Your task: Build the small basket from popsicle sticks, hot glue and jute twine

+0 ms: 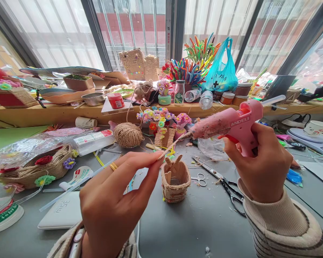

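Observation:
My left hand (118,195) pinches a thin pale stick (169,149) between thumb and fingertips. The stick points up and away to the right, its far end at the nozzle of a pink glue gun (226,125); whether they touch I cannot tell. My right hand (266,161) is wrapped around the gun's handle, and a clear glue stick (274,100) pokes out of its back. Below, between both hands, a small twine-trimmed basket (176,186) stands upright on the table, with short wooden pieces inside it.
Small scissors (199,179) and larger black-handled scissors (233,195) lie right of the basket. Behind are a twine ball (128,134) and pipe-cleaner flowers (158,116). A white power bank (60,211) and a decorated twine basket (37,168) sit left. A crowded wooden ledge (97,111) runs along the windows.

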A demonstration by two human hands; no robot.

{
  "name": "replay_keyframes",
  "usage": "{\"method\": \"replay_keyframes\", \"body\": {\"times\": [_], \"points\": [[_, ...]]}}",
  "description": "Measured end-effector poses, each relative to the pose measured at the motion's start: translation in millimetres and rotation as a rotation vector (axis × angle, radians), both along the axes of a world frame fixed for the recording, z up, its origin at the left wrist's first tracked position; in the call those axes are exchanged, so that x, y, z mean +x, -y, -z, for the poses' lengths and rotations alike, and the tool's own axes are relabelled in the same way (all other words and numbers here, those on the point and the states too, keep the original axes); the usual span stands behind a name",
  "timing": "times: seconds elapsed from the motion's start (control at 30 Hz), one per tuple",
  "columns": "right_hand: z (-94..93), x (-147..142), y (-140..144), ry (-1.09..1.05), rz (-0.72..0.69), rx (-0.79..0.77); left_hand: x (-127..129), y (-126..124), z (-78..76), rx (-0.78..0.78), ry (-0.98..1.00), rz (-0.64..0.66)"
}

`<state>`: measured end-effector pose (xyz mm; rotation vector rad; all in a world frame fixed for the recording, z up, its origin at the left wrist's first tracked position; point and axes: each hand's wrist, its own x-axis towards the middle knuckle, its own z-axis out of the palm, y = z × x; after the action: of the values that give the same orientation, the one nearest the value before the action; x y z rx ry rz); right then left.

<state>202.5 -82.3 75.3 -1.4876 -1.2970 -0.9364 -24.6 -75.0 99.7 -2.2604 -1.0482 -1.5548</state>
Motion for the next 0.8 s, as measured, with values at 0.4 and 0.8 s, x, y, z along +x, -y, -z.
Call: {"method": "replay_keyframes", "body": {"times": [0.4, 0.8], "points": [[-0.3, -0.2, 1.1, -0.012, 0.003, -0.035, 0.7, -1.5, 0.6, -0.016, 0.019, 0.02], [-1.1, 0.8, -0.3, -0.003, 0.012, -0.018, -0.8, -0.8, 1.0, -0.005, 0.011, 0.003]]}}
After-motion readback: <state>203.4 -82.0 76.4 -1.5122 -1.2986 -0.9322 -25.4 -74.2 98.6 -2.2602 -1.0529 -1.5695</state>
